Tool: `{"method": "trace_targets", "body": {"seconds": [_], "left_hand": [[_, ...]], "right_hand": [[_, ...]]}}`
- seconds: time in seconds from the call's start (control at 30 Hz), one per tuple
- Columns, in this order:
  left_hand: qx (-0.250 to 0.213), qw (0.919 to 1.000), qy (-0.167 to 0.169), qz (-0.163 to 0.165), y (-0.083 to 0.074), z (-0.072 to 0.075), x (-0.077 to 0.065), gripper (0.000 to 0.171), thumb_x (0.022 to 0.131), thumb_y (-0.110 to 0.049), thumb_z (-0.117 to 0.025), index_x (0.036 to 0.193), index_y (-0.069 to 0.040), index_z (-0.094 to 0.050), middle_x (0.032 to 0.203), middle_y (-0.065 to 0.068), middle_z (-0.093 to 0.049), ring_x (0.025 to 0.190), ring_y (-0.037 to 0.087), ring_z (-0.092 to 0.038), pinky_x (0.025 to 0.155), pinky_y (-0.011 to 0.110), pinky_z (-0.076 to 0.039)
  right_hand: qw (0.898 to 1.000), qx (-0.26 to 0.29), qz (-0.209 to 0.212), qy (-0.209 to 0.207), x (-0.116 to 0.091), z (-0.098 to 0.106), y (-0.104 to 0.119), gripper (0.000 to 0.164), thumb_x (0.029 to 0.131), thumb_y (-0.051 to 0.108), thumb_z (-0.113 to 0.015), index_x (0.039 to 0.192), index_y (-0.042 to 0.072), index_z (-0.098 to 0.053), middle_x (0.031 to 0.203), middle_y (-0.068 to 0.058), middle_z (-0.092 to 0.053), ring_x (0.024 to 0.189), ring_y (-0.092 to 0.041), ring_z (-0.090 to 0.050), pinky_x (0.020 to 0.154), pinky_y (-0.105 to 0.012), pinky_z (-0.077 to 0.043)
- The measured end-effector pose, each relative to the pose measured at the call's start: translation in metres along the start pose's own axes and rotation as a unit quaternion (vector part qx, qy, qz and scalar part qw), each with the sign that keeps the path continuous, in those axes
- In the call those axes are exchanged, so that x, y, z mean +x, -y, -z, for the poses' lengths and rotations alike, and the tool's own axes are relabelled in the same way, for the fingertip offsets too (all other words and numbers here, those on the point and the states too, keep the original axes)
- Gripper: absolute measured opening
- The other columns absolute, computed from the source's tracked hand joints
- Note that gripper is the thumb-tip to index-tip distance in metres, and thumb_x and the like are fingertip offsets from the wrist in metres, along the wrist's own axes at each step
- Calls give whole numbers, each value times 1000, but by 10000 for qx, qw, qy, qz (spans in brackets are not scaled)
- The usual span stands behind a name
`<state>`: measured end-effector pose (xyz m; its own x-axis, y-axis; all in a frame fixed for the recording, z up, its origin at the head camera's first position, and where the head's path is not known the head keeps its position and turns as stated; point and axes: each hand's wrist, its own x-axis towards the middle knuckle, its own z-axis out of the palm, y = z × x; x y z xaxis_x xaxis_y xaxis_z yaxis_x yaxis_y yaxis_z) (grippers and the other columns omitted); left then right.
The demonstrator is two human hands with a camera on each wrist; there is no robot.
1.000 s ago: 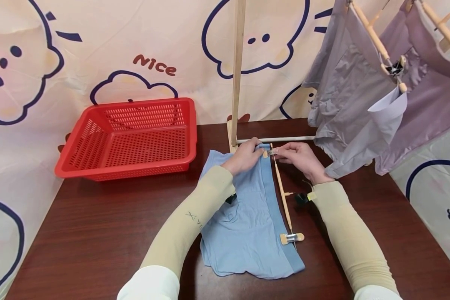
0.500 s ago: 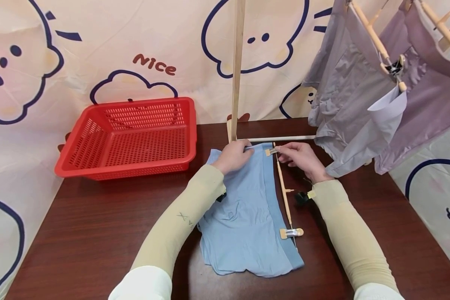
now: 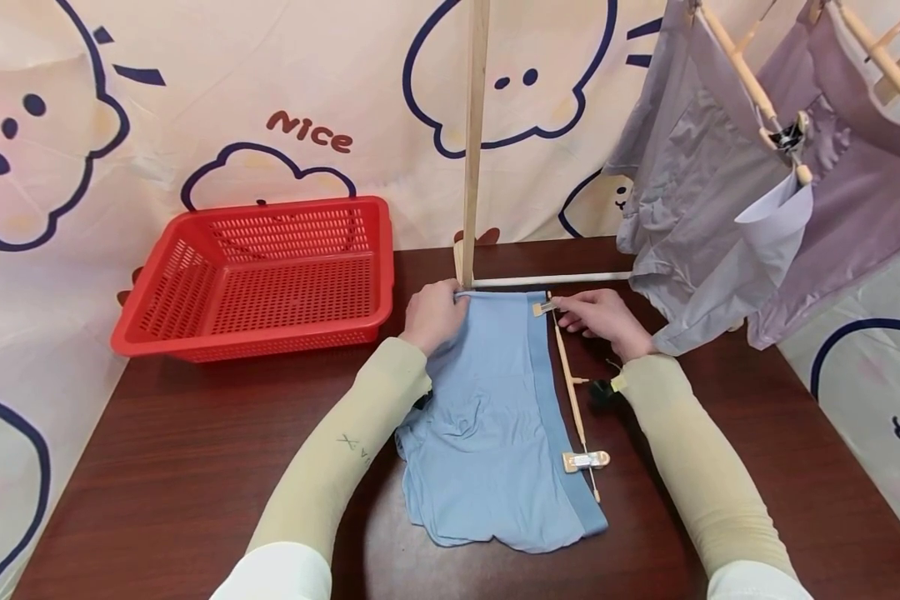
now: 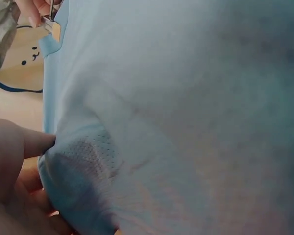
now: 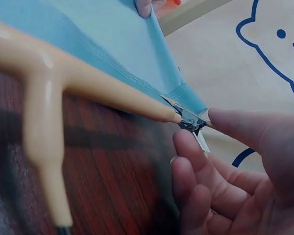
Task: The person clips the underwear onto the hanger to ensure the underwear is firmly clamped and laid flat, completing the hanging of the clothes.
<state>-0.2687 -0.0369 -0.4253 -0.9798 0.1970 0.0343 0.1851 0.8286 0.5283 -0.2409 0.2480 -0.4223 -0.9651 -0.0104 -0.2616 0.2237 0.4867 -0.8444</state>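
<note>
A pair of light blue underpants (image 3: 487, 467) lies flat on the table, waistband to the right. Along the waistband runs a wooden-coloured clip hanger (image 3: 568, 379). Its near clip (image 3: 587, 461) bites the waistband; its far clip (image 3: 543, 309) sits at the waistband's far corner. My left hand (image 3: 432, 318) pinches the far edge of the cloth, left of that corner, thumb on top in the left wrist view. My right hand (image 3: 602, 321) pinches the far clip's handles between thumb and index finger; the right wrist view shows the clip (image 5: 190, 121) at the cloth's corner.
A red plastic basket (image 3: 251, 340) stands at the back left. A wooden post (image 3: 476, 150) and white bar (image 3: 551, 280) rise behind the underpants. Grey shorts (image 3: 708, 192) and mauve shorts (image 3: 855, 217) hang from clip hangers at right, low over my right wrist.
My left hand has slid left along the far edge, from near the far clip, and that edge now lies straighter. My right hand stays at the far clip.
</note>
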Motion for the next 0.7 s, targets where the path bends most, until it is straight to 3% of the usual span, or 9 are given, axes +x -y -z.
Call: {"method": "trace_targets", "body": {"seconds": [0.33,0.7], "left_hand": [[240,9972,-564,431,6,-6,8,27,104,-27,-57,114,-9,-74,103,8,-73,93,29,-66,89,43,-47],[259,9973,-524,437,4,-7,9,24,100,-29,-62,112,-12,-73,103,6,-69,95,28,-61,91,42,-43]], "right_hand": [[9987,-439,-242,49,11,-6,8,49,97,47,-67,113,1,-74,84,-3,-74,79,-19,-69,74,-35,-47],[9980,-505,-366,-26,15,-6,8,53,94,52,-68,115,3,-72,96,-9,-73,85,-24,-69,77,-38,-47]]}}
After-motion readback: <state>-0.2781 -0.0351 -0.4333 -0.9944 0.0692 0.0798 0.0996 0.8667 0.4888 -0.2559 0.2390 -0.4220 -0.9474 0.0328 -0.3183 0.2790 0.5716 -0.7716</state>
